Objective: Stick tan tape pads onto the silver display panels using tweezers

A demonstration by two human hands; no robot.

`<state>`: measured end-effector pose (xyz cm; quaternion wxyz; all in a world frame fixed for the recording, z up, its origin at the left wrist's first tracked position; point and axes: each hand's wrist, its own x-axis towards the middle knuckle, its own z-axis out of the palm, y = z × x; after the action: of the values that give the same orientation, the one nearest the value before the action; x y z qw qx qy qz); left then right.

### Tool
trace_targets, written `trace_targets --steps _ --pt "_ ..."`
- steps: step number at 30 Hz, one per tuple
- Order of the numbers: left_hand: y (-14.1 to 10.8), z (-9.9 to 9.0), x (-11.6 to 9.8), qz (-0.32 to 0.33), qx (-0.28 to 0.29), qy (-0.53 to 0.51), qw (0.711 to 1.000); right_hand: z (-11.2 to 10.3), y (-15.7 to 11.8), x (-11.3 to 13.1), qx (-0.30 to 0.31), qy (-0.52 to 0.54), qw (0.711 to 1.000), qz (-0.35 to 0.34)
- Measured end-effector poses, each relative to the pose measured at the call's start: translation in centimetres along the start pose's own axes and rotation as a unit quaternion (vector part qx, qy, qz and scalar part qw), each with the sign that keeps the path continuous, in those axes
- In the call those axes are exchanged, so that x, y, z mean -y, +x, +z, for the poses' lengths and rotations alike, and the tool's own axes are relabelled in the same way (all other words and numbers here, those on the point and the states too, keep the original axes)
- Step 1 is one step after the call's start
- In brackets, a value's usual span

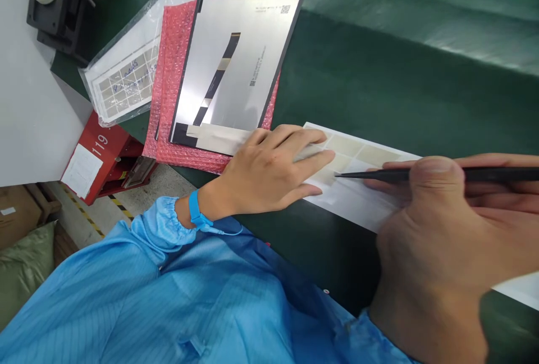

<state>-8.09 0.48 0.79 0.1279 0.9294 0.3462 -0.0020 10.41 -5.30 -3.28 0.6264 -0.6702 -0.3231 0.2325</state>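
Sticker sheet [362, 184] lies under the flat, open left hand [261, 173]. The right hand [442, 240] grips black tweezers [400, 174], tip on the sheet.

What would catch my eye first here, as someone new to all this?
The silver display panel on pink bubble wrap, upper middle, stands out most. At right, the right hand holds black tweezers to a white sheet of beige pads, where the left hand rests. A bright blue smock fills the bottom.
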Motion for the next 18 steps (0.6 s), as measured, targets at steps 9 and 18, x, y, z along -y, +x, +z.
trace_targets --steps 9,18 --pt "0.2 0.3 2.0 0.03 -0.046 -0.04 0.998 1.9 0.1 0.7 0.017 0.122 0.992 0.022" --pt "5.0 -2.7 0.2 -0.017 -0.1 0.027 0.995 -6.9 2.8 0.2 -0.145 0.278 0.946 0.088"
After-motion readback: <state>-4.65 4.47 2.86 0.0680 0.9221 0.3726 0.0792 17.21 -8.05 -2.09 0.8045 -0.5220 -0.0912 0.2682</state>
